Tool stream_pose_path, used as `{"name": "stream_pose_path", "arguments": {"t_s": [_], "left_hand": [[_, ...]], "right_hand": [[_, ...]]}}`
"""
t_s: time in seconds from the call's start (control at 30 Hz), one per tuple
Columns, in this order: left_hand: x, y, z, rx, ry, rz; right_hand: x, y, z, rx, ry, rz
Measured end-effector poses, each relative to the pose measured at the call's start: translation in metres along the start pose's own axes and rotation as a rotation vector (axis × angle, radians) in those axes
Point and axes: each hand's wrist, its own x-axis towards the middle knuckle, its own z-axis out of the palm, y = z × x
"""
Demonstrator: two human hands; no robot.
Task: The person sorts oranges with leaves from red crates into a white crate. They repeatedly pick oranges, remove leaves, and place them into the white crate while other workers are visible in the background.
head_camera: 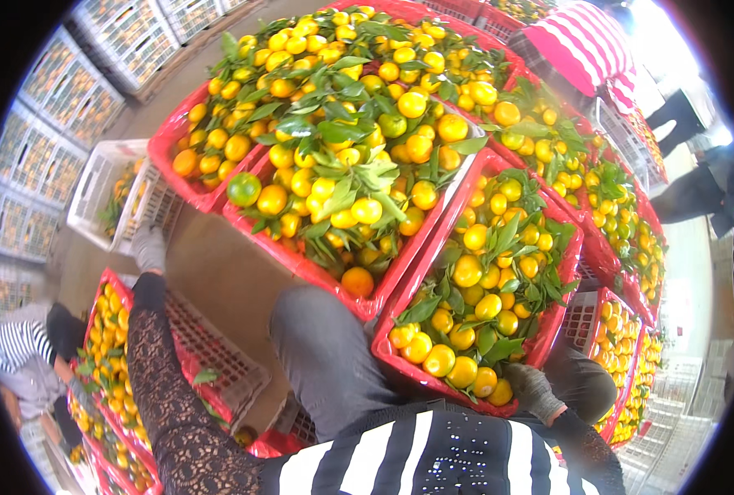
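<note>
My left hand (148, 246), in a grey knit glove, reaches out to the near side of a white plastic crate (91, 213) at the left. It overlaps the crate's edge; whether its fingers grip there I cannot tell. Inside that crate lie some mandarins with leaves (121, 192). My right hand (532, 391), also gloved, is against the near right corner of a red-lined crate (398, 356) between my knees. Its fingers are partly hidden by the corner. Mandarins (439, 360) line this crate's near edge, with leafy fruit behind them.
Another heaped red-lined crate (264, 238) stands just ahead. Packed crates (614, 334) stand at the right, more fruit crates (110, 334) at the left. One person in stripes (23, 346) works lower left, another (580, 49) upper right. Stacked crates (51, 142) line the far left.
</note>
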Motion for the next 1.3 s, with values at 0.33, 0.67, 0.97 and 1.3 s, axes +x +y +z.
{"name": "stream_pose_path", "arguments": {"t_s": [0.33, 0.67, 0.97, 1.3], "left_hand": [[0.005, 0.292, -0.059, -0.982, 0.064, 0.827], [0.023, 0.583, 0.045, -0.044, -0.431, 1.411], [-0.211, 0.573, -0.053, -1.295, -1.273, 0.983], [-0.499, 0.505, -0.036, -0.816, -1.576, 0.866]], "right_hand": [[0.015, -0.017, -0.032, 0.105, -0.208, 0.091], [-0.023, -0.015, -0.009, 0.076, 0.182, 0.216], [-0.034, 0.013, 0.013, 0.239, 0.352, 0.062], [-0.046, 0.023, 0.002, 0.415, 0.450, 0.380]]}}
